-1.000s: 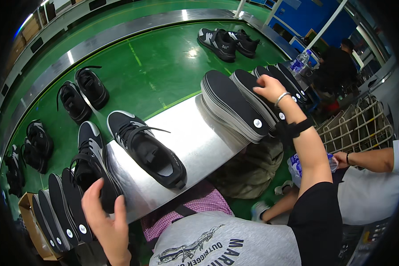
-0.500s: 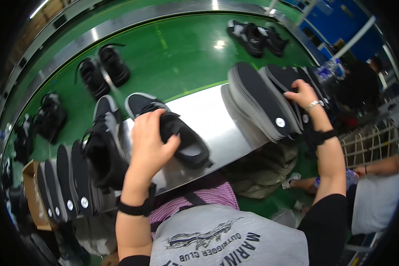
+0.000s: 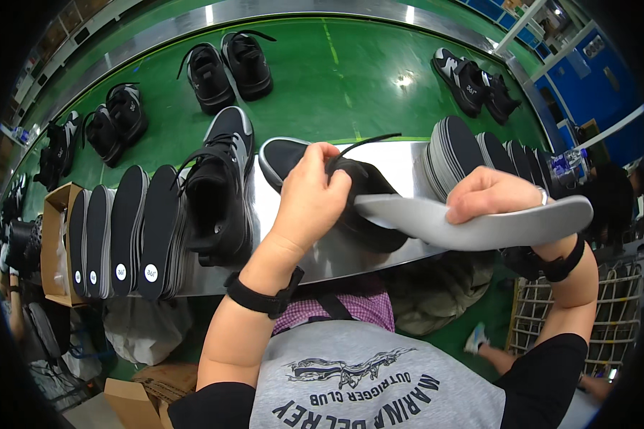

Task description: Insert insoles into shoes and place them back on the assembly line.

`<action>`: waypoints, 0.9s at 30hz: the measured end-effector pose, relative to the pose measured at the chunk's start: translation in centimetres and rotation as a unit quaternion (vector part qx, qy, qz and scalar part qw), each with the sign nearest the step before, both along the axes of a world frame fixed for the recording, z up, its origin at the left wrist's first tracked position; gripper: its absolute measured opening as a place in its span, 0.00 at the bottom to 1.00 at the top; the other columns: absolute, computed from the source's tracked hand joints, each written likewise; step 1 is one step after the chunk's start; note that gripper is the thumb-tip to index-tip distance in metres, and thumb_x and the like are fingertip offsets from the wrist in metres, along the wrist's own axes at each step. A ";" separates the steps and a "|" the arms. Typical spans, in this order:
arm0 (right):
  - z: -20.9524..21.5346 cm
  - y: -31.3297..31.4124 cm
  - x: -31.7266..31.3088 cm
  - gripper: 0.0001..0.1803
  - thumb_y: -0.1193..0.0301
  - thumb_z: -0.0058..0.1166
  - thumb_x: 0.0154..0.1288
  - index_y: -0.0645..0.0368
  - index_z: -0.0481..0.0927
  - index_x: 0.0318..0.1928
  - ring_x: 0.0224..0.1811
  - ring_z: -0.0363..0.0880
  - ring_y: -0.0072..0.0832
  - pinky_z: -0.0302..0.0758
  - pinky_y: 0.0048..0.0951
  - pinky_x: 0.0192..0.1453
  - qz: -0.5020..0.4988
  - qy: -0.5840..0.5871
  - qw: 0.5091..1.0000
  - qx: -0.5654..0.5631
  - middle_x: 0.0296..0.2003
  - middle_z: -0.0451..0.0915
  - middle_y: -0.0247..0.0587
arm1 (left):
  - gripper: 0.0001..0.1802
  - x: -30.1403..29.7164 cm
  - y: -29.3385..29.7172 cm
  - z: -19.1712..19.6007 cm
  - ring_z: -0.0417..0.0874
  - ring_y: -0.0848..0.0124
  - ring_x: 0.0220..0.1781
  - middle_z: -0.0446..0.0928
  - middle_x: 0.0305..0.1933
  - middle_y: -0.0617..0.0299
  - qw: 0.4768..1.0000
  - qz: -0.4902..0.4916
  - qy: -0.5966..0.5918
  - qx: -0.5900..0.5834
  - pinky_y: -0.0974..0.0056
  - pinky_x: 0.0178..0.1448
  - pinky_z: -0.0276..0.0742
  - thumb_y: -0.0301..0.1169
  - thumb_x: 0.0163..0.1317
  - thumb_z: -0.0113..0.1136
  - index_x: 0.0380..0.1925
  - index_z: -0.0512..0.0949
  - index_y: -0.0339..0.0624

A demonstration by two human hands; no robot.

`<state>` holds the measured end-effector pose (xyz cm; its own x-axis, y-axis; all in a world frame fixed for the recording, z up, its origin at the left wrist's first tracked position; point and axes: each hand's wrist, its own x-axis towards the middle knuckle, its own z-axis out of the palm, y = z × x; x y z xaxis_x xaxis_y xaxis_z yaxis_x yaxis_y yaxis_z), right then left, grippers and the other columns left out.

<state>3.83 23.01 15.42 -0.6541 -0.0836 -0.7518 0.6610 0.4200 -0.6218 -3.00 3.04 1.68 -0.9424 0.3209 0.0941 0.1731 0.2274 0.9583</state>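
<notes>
Grey insole (image 3: 479, 223) sits pinched in your right hand (image 3: 495, 194), its tip entering the black shoe (image 3: 365, 207) your left hand (image 3: 309, 200) grips.

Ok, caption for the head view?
Left hand grips a black shoe; right hand holds a grey insole at its opening.

Your left hand (image 3: 309, 204) grips the collar of a black low-top sneaker with a white sole edge (image 3: 286, 159) lying on the shiny steel shelf (image 3: 408, 161). Your right hand (image 3: 490, 194) pinches a long grey foam insole (image 3: 479, 225), its toe end touching the sneaker's opening just right of your left hand. Left of that hand stands another black laced sneaker (image 3: 218, 193), beyond it a row of black insoles on edge (image 3: 122, 232). Behind your right hand a stack of grey-edged insoles (image 3: 454, 150) leans.
</notes>
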 end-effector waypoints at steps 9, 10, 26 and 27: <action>-1.0 -3.4 -0.7 0.13 0.65 0.51 0.51 0.66 0.78 0.25 0.19 0.68 0.16 0.64 0.19 0.23 0.148 -0.042 0.986 0.062 0.17 0.73 0.31 | 0.11 0.7 -0.2 -0.2 0.76 0.64 0.30 0.74 0.28 0.53 1.000 -0.017 0.020 0.012 0.68 0.36 0.71 0.24 0.42 0.54 0.29 0.70 0.34; -0.8 -3.8 -1.0 0.14 0.65 0.51 0.51 0.66 0.78 0.26 0.19 0.69 0.17 0.65 0.20 0.24 0.154 -0.049 0.985 0.064 0.17 0.74 0.32 | 0.11 0.8 -0.3 0.0 0.76 0.64 0.30 0.74 0.28 0.53 1.000 -0.015 0.018 0.013 0.68 0.36 0.71 0.24 0.42 0.54 0.29 0.70 0.34; -4.7 -6.6 -0.2 0.28 0.57 0.59 0.33 0.58 0.68 0.36 0.40 0.68 0.42 0.65 0.41 0.41 0.487 0.239 0.728 0.419 0.33 0.68 0.46 | 0.10 2.6 0.2 -0.7 0.77 0.54 0.24 0.74 0.21 0.52 0.983 0.047 0.143 -0.105 0.55 0.27 0.71 0.32 0.50 0.53 0.29 0.67 0.40; -4.2 -5.6 0.4 0.30 0.56 0.60 0.31 0.58 0.67 0.37 0.39 0.69 0.42 0.65 0.41 0.41 0.486 0.215 0.730 0.429 0.33 0.68 0.46 | 0.10 2.6 0.1 -1.0 0.77 0.54 0.24 0.74 0.20 0.52 0.984 0.054 0.133 -0.102 0.55 0.27 0.71 0.32 0.50 0.53 0.29 0.67 0.40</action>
